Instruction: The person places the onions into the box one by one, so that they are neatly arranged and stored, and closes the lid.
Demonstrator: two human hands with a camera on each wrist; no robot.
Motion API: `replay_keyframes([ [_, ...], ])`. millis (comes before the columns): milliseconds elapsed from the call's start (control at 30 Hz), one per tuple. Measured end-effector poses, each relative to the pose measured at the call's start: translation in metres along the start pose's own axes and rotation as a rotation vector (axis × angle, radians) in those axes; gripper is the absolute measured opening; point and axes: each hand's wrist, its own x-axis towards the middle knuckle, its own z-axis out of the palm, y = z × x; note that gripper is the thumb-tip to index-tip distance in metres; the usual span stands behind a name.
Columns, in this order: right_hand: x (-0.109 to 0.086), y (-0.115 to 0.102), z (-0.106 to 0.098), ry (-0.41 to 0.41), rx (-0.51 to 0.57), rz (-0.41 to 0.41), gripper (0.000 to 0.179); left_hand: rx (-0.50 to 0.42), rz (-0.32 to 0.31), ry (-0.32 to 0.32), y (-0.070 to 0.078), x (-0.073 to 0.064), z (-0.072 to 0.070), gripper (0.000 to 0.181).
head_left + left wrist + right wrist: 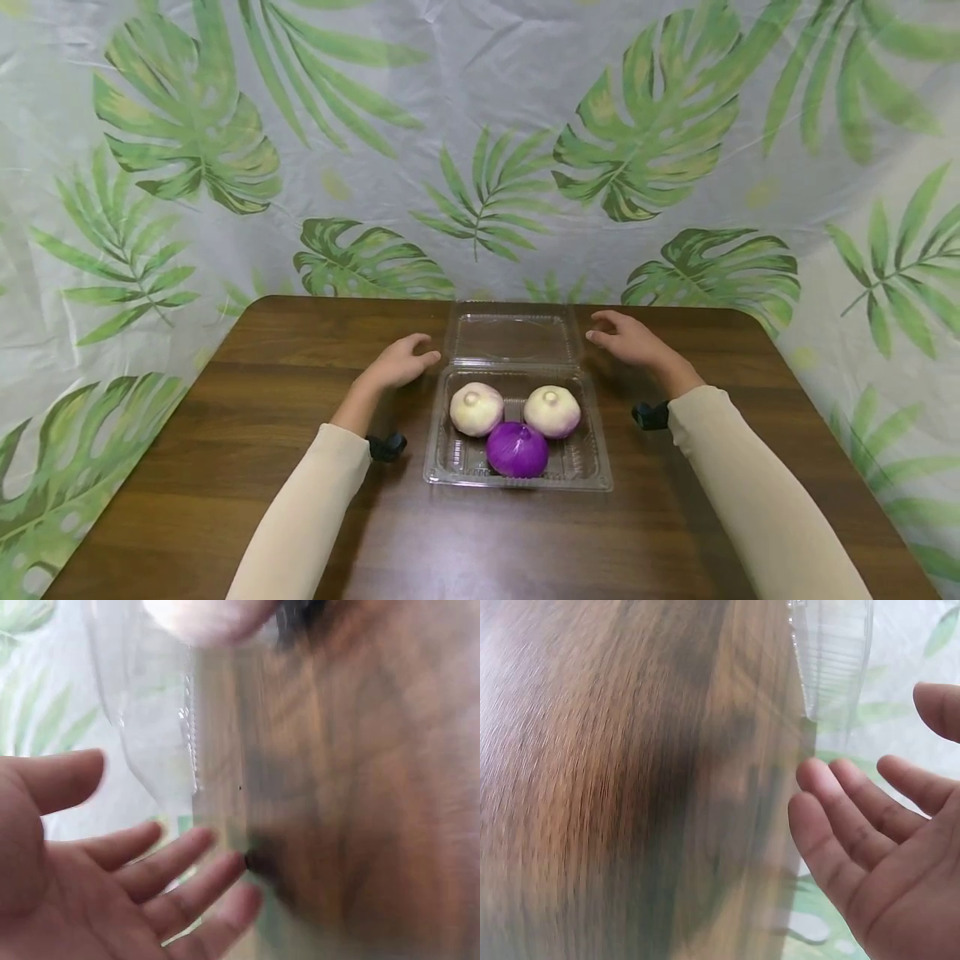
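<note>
A clear plastic clamshell box (pixel 517 483) lies open on the table, its lid (pixel 514 337) folded back toward the wall. Inside sit two white turnips with purple tinges, a left one (pixel 477 409) and a right one (pixel 552 412). In front of them in the box is a purple onion half (pixel 517 450). My left hand (pixel 401 360) hovers just left of the lid, fingers apart and relaxed, holding nothing. On the other side my right hand (pixel 626 337) is beside the lid's right edge, likewise empty. Both wrist views show loosely extended fingers near the clear plastic.
The brown wooden table (pixel 495 542) has rounded far corners. Behind it hangs a pale curtain (pixel 495 92) printed with green leaves. Black straps with small cameras are on both wrists, below the light sleeves (pixel 307 517).
</note>
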Motion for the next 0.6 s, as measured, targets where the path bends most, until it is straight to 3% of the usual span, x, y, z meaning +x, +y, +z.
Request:
replay_keyframes([
  [133, 0.007, 0.0, 0.002, -0.035, 0.166, 0.053, 0.063, -0.037, 0.066, -0.065, -0.006, -0.015, 0.004, 0.047],
  [333, 0.013, -0.001, 0.006, -0.047, 0.318, 0.075, 0.063, -0.34, 0.212, -0.142, -0.012, -0.034, 0.014, 0.054],
  [433, 0.018, 0.001, 0.009, -0.044, 0.357, 0.074, 0.064, -0.42, 0.225, -0.192, -0.012, -0.045, 0.017, 0.062],
  [600, 0.024, 0.002, 0.013, -0.033, 0.398, 0.081, 0.062, -0.457, 0.223, -0.236, -0.012, -0.056, 0.023, 0.066],
])
